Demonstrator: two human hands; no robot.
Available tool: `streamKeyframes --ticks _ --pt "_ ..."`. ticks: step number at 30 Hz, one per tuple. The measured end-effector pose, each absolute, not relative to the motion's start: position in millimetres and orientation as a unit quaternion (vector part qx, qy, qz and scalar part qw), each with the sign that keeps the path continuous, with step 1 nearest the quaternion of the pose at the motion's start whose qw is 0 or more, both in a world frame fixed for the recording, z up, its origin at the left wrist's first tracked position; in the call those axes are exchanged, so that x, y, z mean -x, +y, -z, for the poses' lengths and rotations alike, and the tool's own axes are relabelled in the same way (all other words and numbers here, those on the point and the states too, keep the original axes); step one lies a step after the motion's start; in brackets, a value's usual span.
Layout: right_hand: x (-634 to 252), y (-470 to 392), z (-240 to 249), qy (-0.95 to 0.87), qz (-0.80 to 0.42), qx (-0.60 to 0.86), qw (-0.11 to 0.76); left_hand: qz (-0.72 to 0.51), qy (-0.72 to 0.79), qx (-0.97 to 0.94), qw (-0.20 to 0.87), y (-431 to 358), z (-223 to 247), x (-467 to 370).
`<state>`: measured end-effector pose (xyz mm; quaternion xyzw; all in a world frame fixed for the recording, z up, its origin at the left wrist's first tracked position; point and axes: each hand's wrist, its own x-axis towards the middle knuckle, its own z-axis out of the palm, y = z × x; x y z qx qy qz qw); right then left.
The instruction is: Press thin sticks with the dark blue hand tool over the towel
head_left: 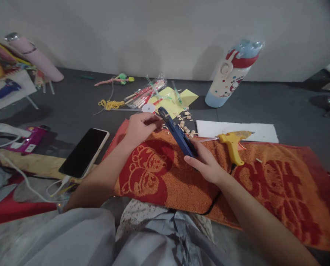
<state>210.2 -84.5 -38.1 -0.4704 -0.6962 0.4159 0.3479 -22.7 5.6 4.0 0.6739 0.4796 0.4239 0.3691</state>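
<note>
My right hand is wrapped round the handles of a dark blue hand tool, which tilts up and to the left over the orange and red towel. Close to the tool's head is my left hand, its fingers pinched together; what they hold, if anything, is too small to make out. Small cut wooden pieces lie scattered just behind the tool. A yellow glue gun rests at the right, partly on a white board.
Behind the hands lie yellow paper, wrapped sticks, yellow yarn and a white spool. A bottle stands at the back right. At the left are a phone, cables, a purple power strip and a pink flask.
</note>
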Motion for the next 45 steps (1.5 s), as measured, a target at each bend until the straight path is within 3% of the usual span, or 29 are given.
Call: streamKeyframes --ticks 20,45 --pt "-210.1 -83.4 36.1 -0.685 -0.436 0.465 0.352 -0.412 0.501 -0.696 0.307 -2.1 -10.7 15.7" --pt "-211.1 -82.2 37.9 -0.678 -0.457 0.443 0.367 -0.366 0.469 -0.698 0.399 0.1 -7.0 21.3"
